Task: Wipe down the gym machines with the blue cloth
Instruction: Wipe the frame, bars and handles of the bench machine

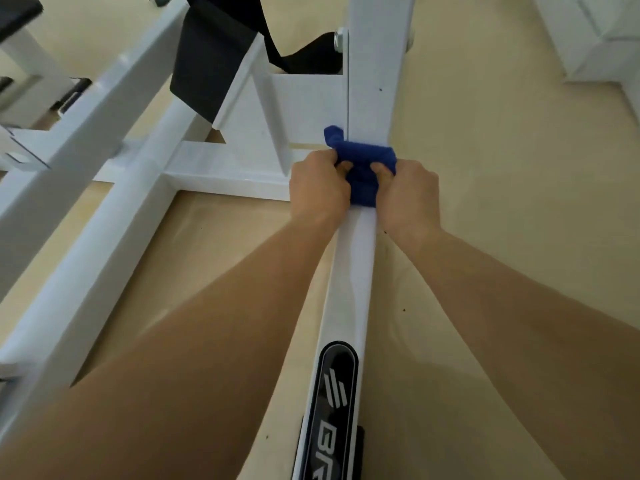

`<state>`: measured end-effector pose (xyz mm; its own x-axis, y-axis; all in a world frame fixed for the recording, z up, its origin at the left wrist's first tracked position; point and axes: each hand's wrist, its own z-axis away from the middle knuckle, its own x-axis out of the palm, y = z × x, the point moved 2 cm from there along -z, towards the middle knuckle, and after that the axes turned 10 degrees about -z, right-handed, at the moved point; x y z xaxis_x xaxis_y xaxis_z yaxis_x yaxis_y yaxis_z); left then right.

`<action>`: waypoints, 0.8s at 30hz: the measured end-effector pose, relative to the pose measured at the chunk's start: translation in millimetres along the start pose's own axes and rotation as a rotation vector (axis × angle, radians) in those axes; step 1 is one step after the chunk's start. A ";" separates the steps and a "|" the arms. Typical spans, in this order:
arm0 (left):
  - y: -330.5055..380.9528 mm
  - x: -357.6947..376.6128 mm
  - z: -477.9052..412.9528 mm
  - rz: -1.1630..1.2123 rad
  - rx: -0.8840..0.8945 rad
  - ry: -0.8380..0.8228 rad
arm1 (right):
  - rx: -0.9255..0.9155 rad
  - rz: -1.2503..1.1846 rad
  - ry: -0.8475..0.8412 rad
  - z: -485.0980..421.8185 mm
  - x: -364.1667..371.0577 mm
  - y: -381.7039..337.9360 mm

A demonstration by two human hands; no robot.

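**Both grips clamp the blue cloth on the white bar**

The cloth (364,161) is wrapped over the top of a white bar (355,271) of the gym machine, right where the bar meets a white post (377,81). One end of the cloth bunches up on the left side of the post, touching it.

The left grip (318,183) holds the cloth's left side. Its fingers are curled round the fabric and its thumb (344,166) presses into the blue. The right grip (407,194) holds the right side the same way, its thumb (379,168) dug into the cloth. The two grips sit on either side of the bar with the cloth between them, and a strip of blue hangs toward the camera between the wrists.

Nearer the camera, the bar carries a black oval label (338,393) with pale lettering. A white crossbeam (225,174) runs off to the left of the grips, and a black pad (211,64) hangs above it. The machine stands on a tan floor (502,220).
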<state>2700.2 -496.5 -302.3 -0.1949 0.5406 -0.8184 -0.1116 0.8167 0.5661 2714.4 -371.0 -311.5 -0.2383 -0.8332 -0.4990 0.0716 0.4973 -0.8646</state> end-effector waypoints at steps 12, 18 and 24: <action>-5.1 -35.6 31.4 -0.130 -0.119 -0.353 | 0.237 0.186 -0.275 16.2 -23.3 -19.0; -23.9 -45.0 110.0 0.215 -0.120 -0.342 | -0.010 0.105 -0.121 96.5 -23.2 -29.8; -40.2 -63.5 119.4 0.722 -0.280 -0.344 | -0.155 -0.192 -0.361 106.4 -19.8 -64.5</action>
<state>2833.5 -539.6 -284.9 -0.0093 0.9786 -0.2057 -0.3199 0.1920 0.9278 2817.5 -412.3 -252.1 0.1225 -0.9316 -0.3421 -0.0940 0.3323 -0.9385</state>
